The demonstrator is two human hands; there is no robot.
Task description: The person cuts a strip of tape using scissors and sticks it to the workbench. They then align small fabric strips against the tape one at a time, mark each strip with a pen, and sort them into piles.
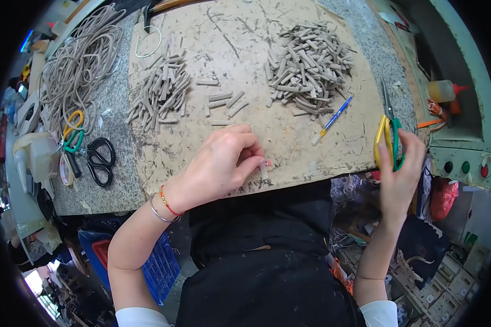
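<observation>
My left hand (223, 161) is closed in a pinch near the board's front edge. A short pale grey strip (264, 172) pokes down from its fingertips, with a small pink-red spot beside it that I cannot make out. At the board's right edge, my right hand (401, 174) has its fingers round the yellow and green handles of a pair of scissors (385, 133), whose blades point away from me. Short grey cord pieces form a large pile (313, 68) at the right and a smaller pile (161, 95) at the left. Several loose pieces (221, 100) lie between the piles.
A blue pen (333, 120) lies on the worn board (229, 49). To the left are coiled grey cord (82, 60), black-handled scissors (101, 161) and yellow-green-handled scissors (73, 133). A wire ring (149, 42) and a hammer (147, 16) are at the back. A red-tipped bottle (443, 91) stands right.
</observation>
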